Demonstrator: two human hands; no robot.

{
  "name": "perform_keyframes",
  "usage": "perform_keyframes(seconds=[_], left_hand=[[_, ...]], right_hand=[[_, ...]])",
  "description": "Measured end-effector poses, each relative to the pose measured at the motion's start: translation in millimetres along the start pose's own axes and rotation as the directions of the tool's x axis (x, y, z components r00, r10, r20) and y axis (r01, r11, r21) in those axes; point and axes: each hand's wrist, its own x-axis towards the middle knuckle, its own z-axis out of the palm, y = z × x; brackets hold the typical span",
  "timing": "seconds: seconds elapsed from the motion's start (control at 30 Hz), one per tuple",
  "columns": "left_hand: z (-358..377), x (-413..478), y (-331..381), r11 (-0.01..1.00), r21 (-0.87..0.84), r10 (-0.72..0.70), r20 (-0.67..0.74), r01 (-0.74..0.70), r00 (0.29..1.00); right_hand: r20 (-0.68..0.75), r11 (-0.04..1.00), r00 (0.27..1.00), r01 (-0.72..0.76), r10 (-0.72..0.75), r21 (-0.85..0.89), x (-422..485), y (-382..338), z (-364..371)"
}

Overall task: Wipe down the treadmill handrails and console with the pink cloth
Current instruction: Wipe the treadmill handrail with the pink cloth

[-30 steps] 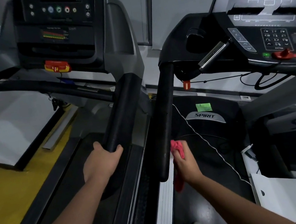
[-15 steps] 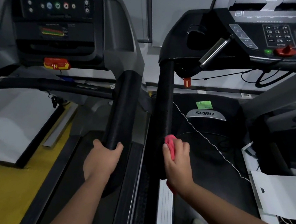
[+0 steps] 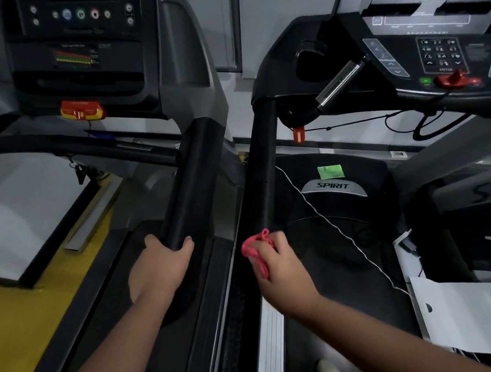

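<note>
Two treadmills stand side by side. My left hand (image 3: 158,270) grips the near end of the left machine's black padded handrail (image 3: 192,181). My right hand (image 3: 277,266) holds the bunched pink cloth (image 3: 256,250) against the near end of the right machine's black handrail (image 3: 263,163). The cloth sticks out above and to the left of my fingers. The left console (image 3: 79,35) with round buttons is at the top left. The right console (image 3: 435,11) with a keypad is at the top right.
A thin white cord (image 3: 334,226) runs diagonally over the right treadmill's belt and motor cover (image 3: 333,191). A red safety clip (image 3: 299,135) hangs under the right console. A white sheet (image 3: 490,317) lies at the lower right. Yellow floor (image 3: 9,326) shows at the left.
My right hand has slid the pink cloth up the right handrail's end, from lower beside it to against the rail. My left hand has kept its grip on the left rail.
</note>
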Motion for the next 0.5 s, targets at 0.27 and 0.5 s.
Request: perform_keyframes(seconds=[0.27,0.5], left_hand=[[0,0,-1,1.000,-0.001,-0.002,0.003,0.002,1.000],[1,0,0,1.000,0.018,-0.005,-0.006,0.005,1.000]], right_hand=[[-0.069,0.947,0.993,0.073,-0.099,-0.314,20,-3,0],[-0.031,0.948,0.989,-0.130,0.146,0.292,-9,3,-1]])
